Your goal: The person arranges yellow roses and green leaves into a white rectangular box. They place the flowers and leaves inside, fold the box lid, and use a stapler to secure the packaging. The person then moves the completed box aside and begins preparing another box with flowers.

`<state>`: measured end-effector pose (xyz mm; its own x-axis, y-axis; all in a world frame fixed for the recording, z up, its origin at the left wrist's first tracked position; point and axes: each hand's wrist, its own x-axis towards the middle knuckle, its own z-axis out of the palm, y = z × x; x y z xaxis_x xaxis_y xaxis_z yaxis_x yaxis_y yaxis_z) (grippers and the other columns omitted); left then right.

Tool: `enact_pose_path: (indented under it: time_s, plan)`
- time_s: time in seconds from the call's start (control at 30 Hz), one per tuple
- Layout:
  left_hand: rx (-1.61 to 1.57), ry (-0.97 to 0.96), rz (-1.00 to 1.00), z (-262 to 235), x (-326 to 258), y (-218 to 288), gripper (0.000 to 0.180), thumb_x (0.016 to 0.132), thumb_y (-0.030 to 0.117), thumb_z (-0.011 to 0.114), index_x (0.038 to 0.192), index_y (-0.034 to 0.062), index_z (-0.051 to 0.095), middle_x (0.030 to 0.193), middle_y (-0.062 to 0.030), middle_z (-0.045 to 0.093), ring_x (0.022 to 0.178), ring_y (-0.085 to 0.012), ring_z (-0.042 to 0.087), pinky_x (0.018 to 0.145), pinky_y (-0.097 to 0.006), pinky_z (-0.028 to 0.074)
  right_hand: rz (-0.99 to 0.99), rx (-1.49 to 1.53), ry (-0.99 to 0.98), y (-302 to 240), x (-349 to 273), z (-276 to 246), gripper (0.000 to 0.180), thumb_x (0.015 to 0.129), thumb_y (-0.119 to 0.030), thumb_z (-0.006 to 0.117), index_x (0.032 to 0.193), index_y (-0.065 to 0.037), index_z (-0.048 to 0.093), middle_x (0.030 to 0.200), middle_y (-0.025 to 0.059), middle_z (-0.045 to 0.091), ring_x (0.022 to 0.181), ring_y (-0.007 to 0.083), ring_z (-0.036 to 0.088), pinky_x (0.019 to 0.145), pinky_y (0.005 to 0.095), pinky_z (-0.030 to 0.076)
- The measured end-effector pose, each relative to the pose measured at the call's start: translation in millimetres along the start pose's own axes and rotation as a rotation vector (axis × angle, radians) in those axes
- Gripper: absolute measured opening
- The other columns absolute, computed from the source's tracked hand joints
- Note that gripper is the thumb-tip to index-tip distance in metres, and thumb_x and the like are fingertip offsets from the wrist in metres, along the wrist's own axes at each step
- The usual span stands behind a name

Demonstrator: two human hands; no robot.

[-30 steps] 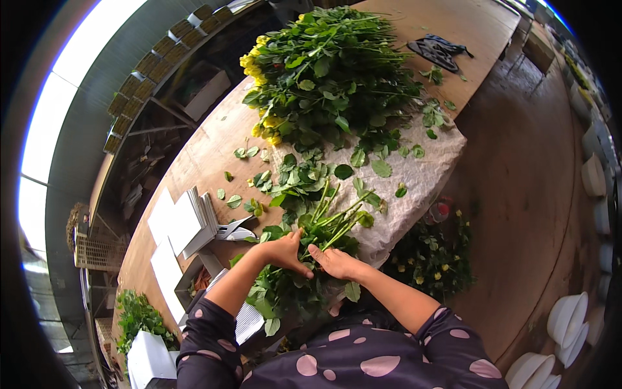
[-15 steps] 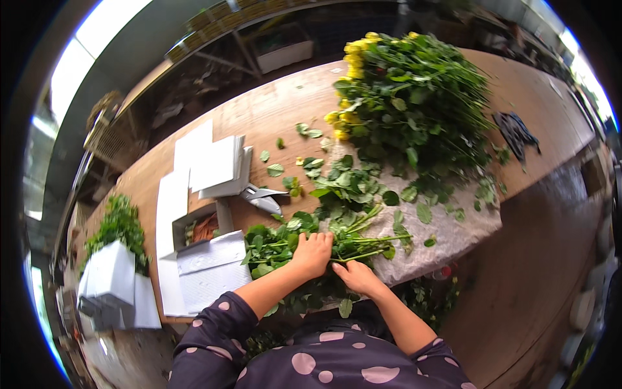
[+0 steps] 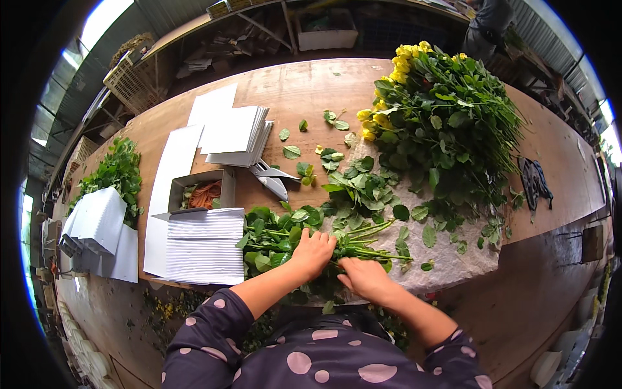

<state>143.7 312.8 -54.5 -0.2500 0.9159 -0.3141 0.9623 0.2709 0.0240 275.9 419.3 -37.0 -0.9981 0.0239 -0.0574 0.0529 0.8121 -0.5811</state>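
Note:
A bunch of leafy green rose stems (image 3: 275, 241) lies across the front of the table, bare ends pointing right. My left hand (image 3: 313, 251) is closed over its middle, fingers curled around the stems. Beside it, my right hand (image 3: 366, 279) is closed at the near side of the stems, nearer the cut ends; its fingertips are partly hidden. White corrugated cardboard (image 3: 206, 256) adjoins the leafy end at the left, and no blooms show on this bunch. Under the stems and loose leaves lies a pale cloth (image 3: 447, 266).
Yellow roses (image 3: 447, 110) are heaped at the back right. A stapler (image 3: 275, 178) lies beside stacked white cardboard (image 3: 236, 133) and an open box of orange bands (image 3: 202, 194). Far left is a wrapped leafy bunch (image 3: 97, 220); far right, dark gloves (image 3: 534, 185). A person (image 3: 487, 29) stands beyond the table.
The view has turned, so the table's far things appear farther right. My right hand has moved slightly right along the stems, while my left hand keeps its hold.

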Motion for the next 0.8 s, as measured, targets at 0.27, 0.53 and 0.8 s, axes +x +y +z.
enact_pose_path:
  time_s: [0.27, 0.53, 0.8]
  plan:
    - [-0.107, 0.046, 0.120, -58, -20, -7, 0.051, 0.055, 0.011, 0.064, 0.103, 0.0057, 0.046, 0.087, -0.0067, 0.053, 0.090, -0.0204, 0.050, 0.086, -0.040, 0.029, -0.864, -0.262, -0.127, 71, 113, -92, 0.012, 0.079, -0.023, 0.050, 0.079, -0.013, 0.044, 0.070, 0.0015, 0.050, 0.070, 0.0184, 0.051, 0.060, 0.0320, 0.042]
    - [-0.332, 0.083, 0.166, -134, -47, -41, 0.058, 0.049, 0.020, 0.071, 0.098, 0.0028, 0.045, 0.088, -0.0112, 0.052, 0.089, -0.0268, 0.050, 0.087, -0.038, 0.029, -0.077, 0.231, -0.551, 125, 59, -9, 0.016, 0.077, -0.017, 0.049, 0.091, -0.011, 0.052, 0.077, 0.0134, 0.052, 0.068, 0.0311, 0.054, 0.062, 0.0378, 0.044]
    - [-0.175, 0.048, 0.133, -90, -15, -28, 0.071, 0.047, 0.022, 0.073, 0.106, -0.0003, 0.040, 0.096, -0.0111, 0.049, 0.097, -0.0244, 0.047, 0.085, -0.039, 0.029, 0.434, 1.108, 0.132, -17, -5, 36, 0.030, 0.085, -0.029, 0.040, 0.092, -0.003, 0.054, 0.068, 0.0086, 0.059, 0.070, 0.0191, 0.058, 0.066, 0.0306, 0.045]
